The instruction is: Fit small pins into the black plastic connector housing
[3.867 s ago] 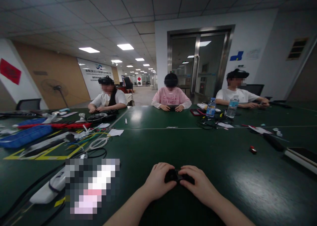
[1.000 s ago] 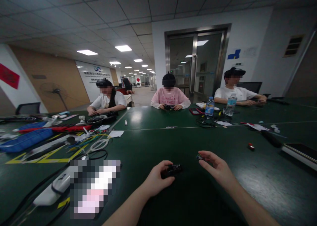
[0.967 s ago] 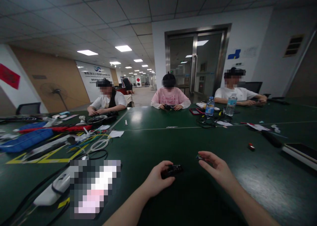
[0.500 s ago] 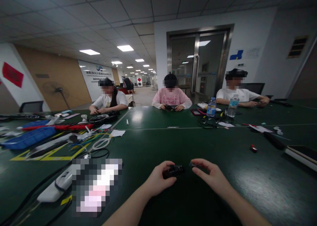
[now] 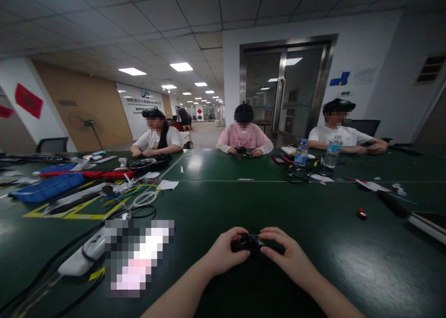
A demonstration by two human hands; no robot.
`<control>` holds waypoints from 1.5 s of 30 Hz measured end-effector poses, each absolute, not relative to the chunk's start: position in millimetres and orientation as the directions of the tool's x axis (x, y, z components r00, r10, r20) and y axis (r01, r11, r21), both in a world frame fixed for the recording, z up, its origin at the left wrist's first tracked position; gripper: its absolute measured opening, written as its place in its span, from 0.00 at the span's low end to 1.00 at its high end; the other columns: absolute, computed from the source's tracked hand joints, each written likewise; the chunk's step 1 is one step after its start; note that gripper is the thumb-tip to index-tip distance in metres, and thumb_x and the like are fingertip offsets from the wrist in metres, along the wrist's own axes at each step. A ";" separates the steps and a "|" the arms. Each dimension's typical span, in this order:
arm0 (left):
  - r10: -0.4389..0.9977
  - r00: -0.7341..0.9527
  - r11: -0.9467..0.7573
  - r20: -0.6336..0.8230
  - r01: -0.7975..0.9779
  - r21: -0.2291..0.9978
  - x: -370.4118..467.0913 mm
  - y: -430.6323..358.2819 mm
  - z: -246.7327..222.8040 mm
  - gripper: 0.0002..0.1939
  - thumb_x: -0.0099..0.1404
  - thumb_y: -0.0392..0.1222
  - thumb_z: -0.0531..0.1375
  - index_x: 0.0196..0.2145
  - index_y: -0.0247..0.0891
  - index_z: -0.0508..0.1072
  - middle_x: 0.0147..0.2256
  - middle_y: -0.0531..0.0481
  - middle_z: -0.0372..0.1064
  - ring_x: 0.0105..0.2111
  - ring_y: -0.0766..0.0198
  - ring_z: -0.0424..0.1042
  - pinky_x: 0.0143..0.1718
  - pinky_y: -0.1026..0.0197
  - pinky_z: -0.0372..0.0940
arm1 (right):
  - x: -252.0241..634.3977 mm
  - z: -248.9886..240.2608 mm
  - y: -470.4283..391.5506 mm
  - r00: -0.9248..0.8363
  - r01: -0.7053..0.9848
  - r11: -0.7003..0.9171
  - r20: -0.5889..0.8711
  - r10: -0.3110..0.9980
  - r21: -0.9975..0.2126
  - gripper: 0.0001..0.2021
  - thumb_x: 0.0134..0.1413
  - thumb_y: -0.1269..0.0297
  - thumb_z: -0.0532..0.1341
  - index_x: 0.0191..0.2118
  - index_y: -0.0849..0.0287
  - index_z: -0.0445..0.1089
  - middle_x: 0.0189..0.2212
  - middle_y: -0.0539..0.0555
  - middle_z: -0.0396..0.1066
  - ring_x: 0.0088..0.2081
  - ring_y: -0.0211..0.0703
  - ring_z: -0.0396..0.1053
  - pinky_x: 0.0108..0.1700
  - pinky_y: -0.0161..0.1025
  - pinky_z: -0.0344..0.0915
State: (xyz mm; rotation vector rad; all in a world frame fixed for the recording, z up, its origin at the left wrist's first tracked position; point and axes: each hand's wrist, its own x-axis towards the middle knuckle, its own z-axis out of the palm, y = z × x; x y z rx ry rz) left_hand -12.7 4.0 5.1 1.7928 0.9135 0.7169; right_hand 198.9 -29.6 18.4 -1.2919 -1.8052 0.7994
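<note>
Small black shiny gadget [image 5: 248,242] is sitting in the left hand [image 5: 223,253], which is holding one end. The right hand [image 5: 290,253] is curving narrow at the other end; whether it is gripping anything, I cannot tell. If the hands are squeezing unevenly, the gadget could be slipping onto the flat dark green table [image 5: 195,206]

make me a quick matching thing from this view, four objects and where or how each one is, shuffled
1. small glossy black object
2. long white power strip
3. blue-capped plastic bottle
4. small red-and-silver object

A. standing upright, across the green table
B. lying on the right
C. held, low in the centre
D. lying at near left

Pairs: 1-C, 2-D, 3-A, 4-B
</note>
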 end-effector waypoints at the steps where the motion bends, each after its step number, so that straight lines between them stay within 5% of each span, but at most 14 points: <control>1: 0.833 0.548 -0.259 0.074 0.268 0.928 -12.8 3.9 5.3 0.22 0.55 0.38 0.61 0.48 0.39 0.64 0.37 0.50 0.70 0.38 0.61 0.69 0.41 0.58 0.64 | 197.0 16.9 -29.1 -0.205 0.485 0.299 0.225 0.953 -0.822 0.11 0.49 0.63 0.62 0.41 0.51 0.73 0.47 0.53 0.68 0.51 0.49 0.64 0.55 0.48 0.58; 9: 0.820 0.567 -0.301 0.075 0.316 0.900 -13.2 1.2 10.0 0.22 0.54 0.38 0.62 0.47 0.38 0.66 0.40 0.48 0.69 0.40 0.60 0.69 0.43 0.57 0.63 | 191.1 14.1 -28.5 -0.269 0.519 0.274 0.150 0.952 -0.810 0.13 0.47 0.68 0.63 0.40 0.47 0.73 0.45 0.51 0.69 0.49 0.49 0.65 0.53 0.49 0.60; 15: 0.806 0.589 -0.202 0.055 0.187 0.961 -13.5 2.0 9.1 0.21 0.55 0.35 0.61 0.47 0.38 0.64 0.40 0.48 0.70 0.41 0.60 0.70 0.43 0.57 0.63 | 189.9 17.3 -30.4 -0.254 0.442 0.235 0.130 0.958 -0.866 0.11 0.47 0.68 0.63 0.40 0.51 0.73 0.46 0.51 0.69 0.50 0.48 0.65 0.54 0.47 0.60; 24: 0.811 0.584 -0.133 0.020 0.151 0.980 -17.2 6.8 8.3 0.22 0.56 0.37 0.61 0.49 0.38 0.62 0.38 0.48 0.70 0.39 0.60 0.70 0.42 0.57 0.63 | 194.6 9.8 -28.7 -0.228 0.423 0.230 0.142 0.963 -0.876 0.22 0.47 0.64 0.63 0.51 0.49 0.65 0.50 0.51 0.68 0.52 0.50 0.63 0.55 0.50 0.58; 45: 0.801 0.598 -0.209 0.039 0.218 0.953 -19.2 10.7 5.5 0.20 0.59 0.45 0.60 0.48 0.38 0.64 0.39 0.47 0.67 0.39 0.60 0.67 0.40 0.57 0.61 | 193.8 8.1 -28.6 -0.253 0.368 0.311 0.227 0.940 -0.876 0.09 0.53 0.64 0.58 0.41 0.50 0.71 0.42 0.50 0.71 0.46 0.46 0.67 0.49 0.44 0.64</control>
